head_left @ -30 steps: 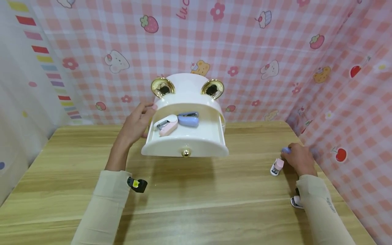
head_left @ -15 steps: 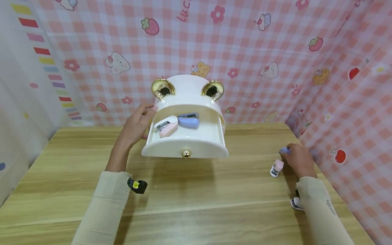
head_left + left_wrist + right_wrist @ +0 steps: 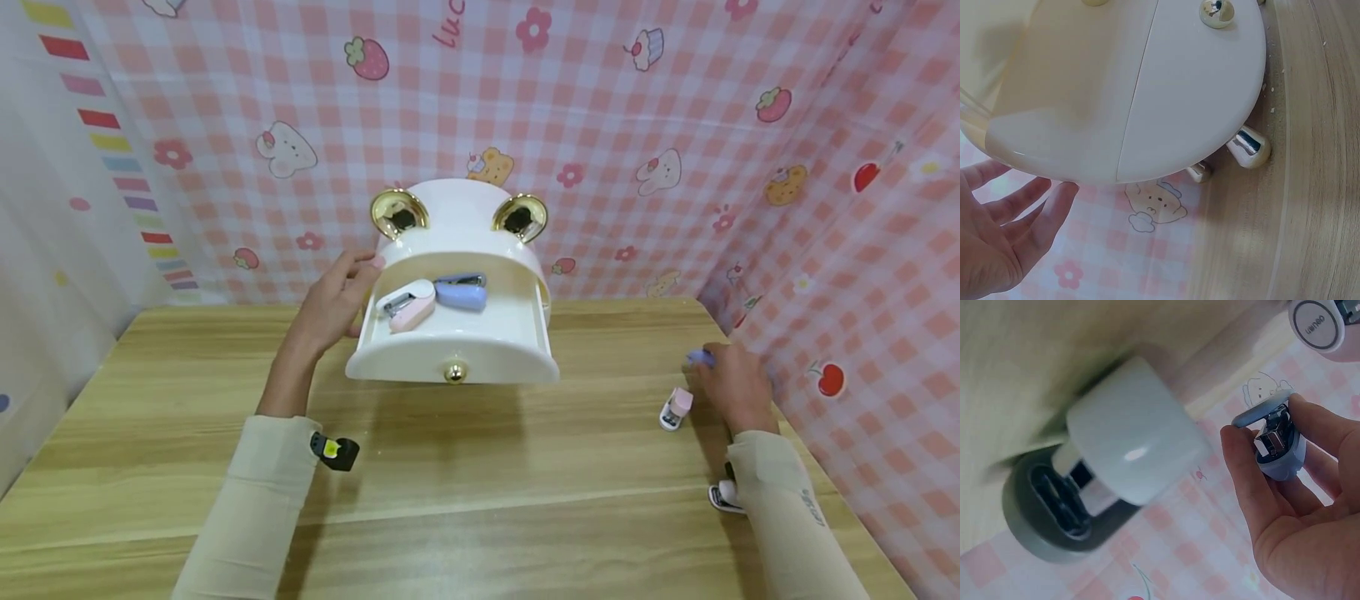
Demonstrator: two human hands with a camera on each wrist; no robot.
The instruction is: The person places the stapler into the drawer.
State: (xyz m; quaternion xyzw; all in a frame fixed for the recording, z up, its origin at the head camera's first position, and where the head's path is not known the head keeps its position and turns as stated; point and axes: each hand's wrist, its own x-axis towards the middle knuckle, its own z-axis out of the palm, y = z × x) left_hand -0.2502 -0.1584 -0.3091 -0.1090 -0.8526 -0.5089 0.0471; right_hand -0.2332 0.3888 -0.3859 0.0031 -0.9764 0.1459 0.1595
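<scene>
My right hand (image 3: 737,387) pinches a small blue stapler (image 3: 1282,459) between thumb and fingers, at the right of the table. My left hand (image 3: 330,304) touches the left side of a white frog-shaped drawer box (image 3: 461,212); in the left wrist view its fingers are extended against the shell. The box's drawer (image 3: 510,362) is pulled out. A pink and white stapler (image 3: 411,308) and another blue stapler (image 3: 461,293) lie inside it. On the table, a second pink and white stapler (image 3: 677,408) stands left of my right hand.
A white stapler (image 3: 725,497), partly hidden by my right sleeve, sits nearer me and looms large in the right wrist view. Checked cloth (image 3: 600,108) hangs behind and right of the wooden table (image 3: 450,533). The box has gold feet (image 3: 1249,147).
My right hand has shifted slightly away from me with the blue stapler in its fingers. My left hand stays against the box, and the drawer has not moved.
</scene>
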